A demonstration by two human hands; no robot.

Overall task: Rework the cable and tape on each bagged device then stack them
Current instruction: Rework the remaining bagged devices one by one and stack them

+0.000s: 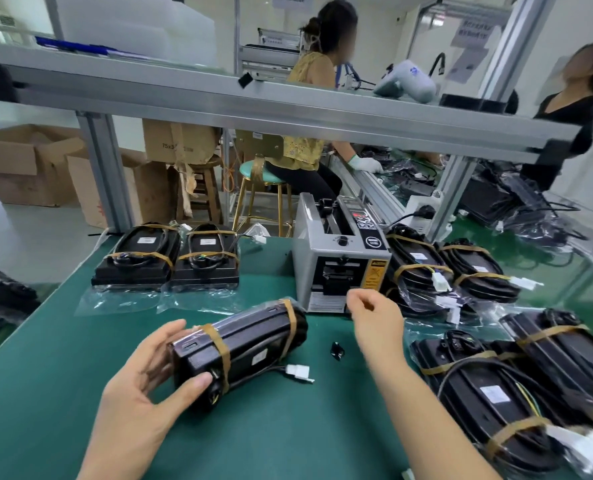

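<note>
Bagged device [239, 351] on edge on green mat [45, 393], two tape bands round it, gripped at near end by left hand [146, 382]. Right hand [374, 317] loosely curled, holding nothing discernible, at tape dispenser [340, 261]. Beyond, two taped devices [168, 256] side by side.

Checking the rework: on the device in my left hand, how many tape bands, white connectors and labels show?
Tape bands: 2
White connectors: 1
Labels: 1
Total: 4
</note>
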